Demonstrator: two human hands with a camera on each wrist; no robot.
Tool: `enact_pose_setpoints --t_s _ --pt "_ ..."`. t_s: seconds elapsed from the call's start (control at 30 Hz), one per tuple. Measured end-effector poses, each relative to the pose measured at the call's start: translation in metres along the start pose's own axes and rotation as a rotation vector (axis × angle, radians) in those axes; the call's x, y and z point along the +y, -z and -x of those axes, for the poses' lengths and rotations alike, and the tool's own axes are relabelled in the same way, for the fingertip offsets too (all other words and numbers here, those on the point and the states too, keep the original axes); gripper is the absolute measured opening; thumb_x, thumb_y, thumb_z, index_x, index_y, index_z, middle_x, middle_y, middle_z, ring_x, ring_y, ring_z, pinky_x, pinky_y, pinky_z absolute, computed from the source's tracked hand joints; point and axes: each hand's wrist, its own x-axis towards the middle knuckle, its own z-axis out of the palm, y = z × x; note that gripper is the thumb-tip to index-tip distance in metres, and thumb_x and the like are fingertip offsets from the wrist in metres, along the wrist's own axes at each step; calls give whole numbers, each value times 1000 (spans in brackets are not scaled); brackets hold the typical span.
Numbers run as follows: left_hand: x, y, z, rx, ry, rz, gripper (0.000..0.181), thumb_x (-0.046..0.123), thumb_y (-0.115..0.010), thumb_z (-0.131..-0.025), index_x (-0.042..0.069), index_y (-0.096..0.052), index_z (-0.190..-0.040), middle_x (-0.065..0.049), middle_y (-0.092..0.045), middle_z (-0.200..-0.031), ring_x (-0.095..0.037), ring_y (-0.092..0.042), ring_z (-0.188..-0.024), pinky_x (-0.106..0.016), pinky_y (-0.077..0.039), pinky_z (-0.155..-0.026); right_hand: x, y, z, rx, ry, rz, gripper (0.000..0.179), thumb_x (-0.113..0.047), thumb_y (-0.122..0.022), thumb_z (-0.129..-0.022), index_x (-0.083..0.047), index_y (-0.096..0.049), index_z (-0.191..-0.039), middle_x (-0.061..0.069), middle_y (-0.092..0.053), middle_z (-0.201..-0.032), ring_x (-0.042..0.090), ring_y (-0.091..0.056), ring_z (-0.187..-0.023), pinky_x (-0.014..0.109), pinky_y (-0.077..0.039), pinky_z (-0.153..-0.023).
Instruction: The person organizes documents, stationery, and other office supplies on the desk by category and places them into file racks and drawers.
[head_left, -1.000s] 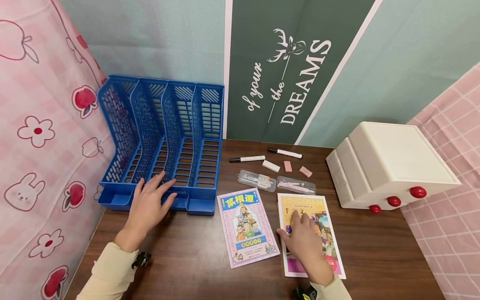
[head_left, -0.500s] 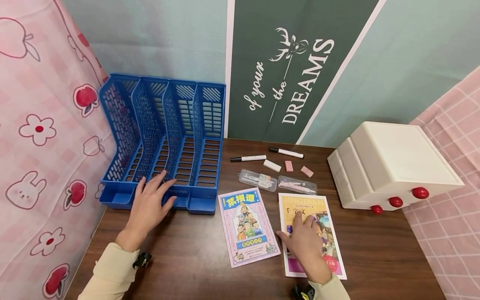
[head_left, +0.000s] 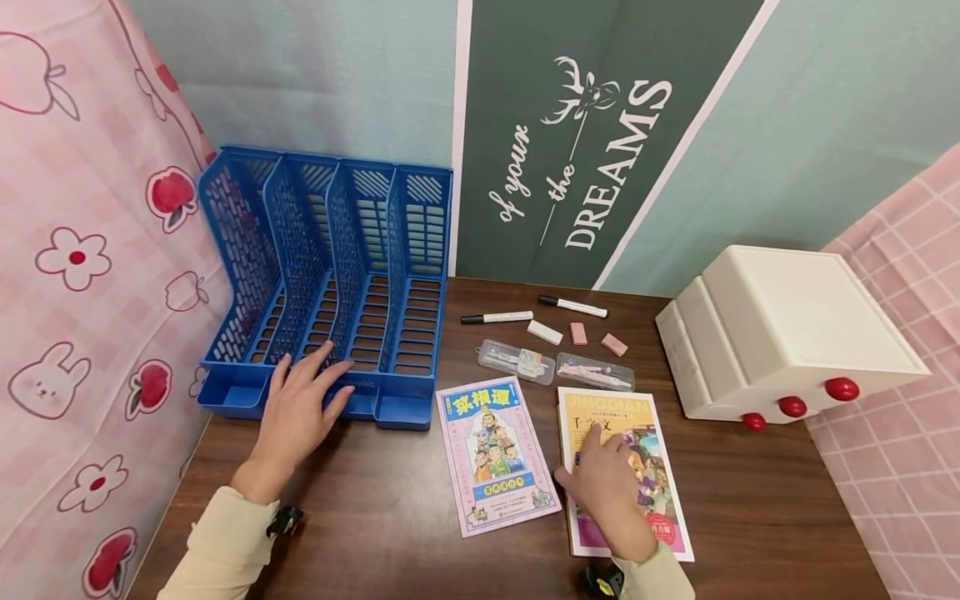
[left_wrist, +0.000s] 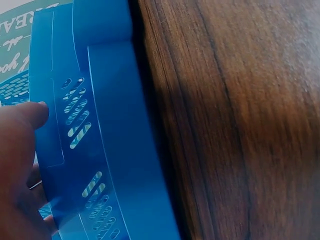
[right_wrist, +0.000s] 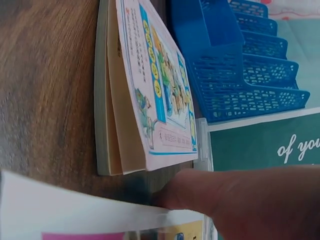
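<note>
My left hand is at the front wall of a blue file rack. In the left wrist view the thumb lies on the outer face of that wall, with other fingers behind it. The right hand lies over a yellow-and-white book. Its fingers are bent on the cover, and the thumb is against the book's left edge. Left of it, a pink-and-blue book lies flat; in the right wrist view its cover stands slightly raised from the pages.
Two markers, a white eraser and two pink erasers lie behind the books. Two clear plastic cases sit nearer. A white drawer box with red knobs stands at right. Curtains and a printed backdrop enclose the table.
The right hand's fingers have bent a little more, and the thumb has drawn in against the yellow-and-white book's left edge. The left hand stays on the rack.
</note>
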Motion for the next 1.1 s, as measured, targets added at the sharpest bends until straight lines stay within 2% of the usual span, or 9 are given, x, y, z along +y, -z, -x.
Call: enact_pose_setpoints --t_s 0.2,0.4,0.5,0.67,0.93,1.1 --pt "1 -1 0 31 -3 1 38 19 -77 -89 10 -71 -126 -22 -56 -144 -43 -55 -126 -66 -25 -114 1 6 -3 12 25 -27 95 -37 -79 -75 23 -39 -136 50 -49 -112 61 -56 -102 65 -52 -75" --pt "4 -1 -4 72 24 32 27 13 -73 -93 8 -75 -119 -15 -69 -128 -41 -59 -124 -66 -27 -112 4 17 -5 -67 36 -60 88 -35 -78 -74 25 -42 -129 45 -55 -103 54 -61 -89 62 -53 -73" --pt "5 -2 -5 95 29 28 26 10 -74 -91 8 -76 -117 -14 -71 -124 -40 -60 -122 -65 -28 -111 4 19 -7 -108 13 -77 87 -33 -77 -74 25 -41 -128 42 -56 -104 46 -60 -85 59 -52 -72" --pt "6 -3 -6 110 34 22 25 10 -74 -91 8 -77 -116 -13 -72 -122 -39 -61 -121 -65 -30 -110 1 23 -8 -134 1 -110 73 -24 -75 -77 23 -43 -123 37 -56 -101 39 -57 -78 55 -52 -69" --pt "6 -4 -7 122 43 34 23 12 -73 -92 7 -78 -114 -14 -73 -121 -38 -62 -119 -65 -29 -110 -5 20 -5 -2 58 -79 41 -6 -69 -79 19 -48 -104 33 -56 -89 49 -64 -73 57 -52 -61" --pt "7 -4 -7 119 55 38 22 11 -74 -91 7 -78 -113 -14 -73 -120 -39 -62 -118 -66 -30 -109 -3 13 -2 77 72 -55 35 -3 -69 -79 16 -48 -100 32 -57 -86 49 -63 -68 57 -51 -56"
